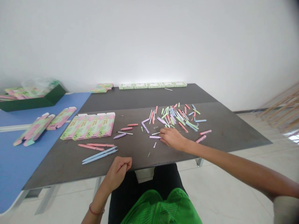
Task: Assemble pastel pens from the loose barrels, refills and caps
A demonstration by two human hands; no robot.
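My left hand (pixel 119 170) rests as a fist at the table's front edge. Whatever it may hold is hidden. Near it lie two blue pens (pixel 100 155) and two pink pens (pixel 99 145). Bent downward, the fingers of my right hand (pixel 171 138) are together on the tabletop at the near side of the loose pen parts. The end of a purple pen barrel (pixel 154 137) and a white refill (pixel 155 133) reach to those fingertips; I cannot make out what is between them. Beyond that hand spreads a pile of coloured pen barrels and white refills (pixel 178 116).
Flat printed pen boxes (pixel 106 126) lie in a row at left. More boxes (pixel 153 85) line the back edge. On the blue table (pixel 9 161) are loose boxes (pixel 35 129) and a dark green bin (pixel 46 99). Small clear parts (pixel 149 154) lie near the front.
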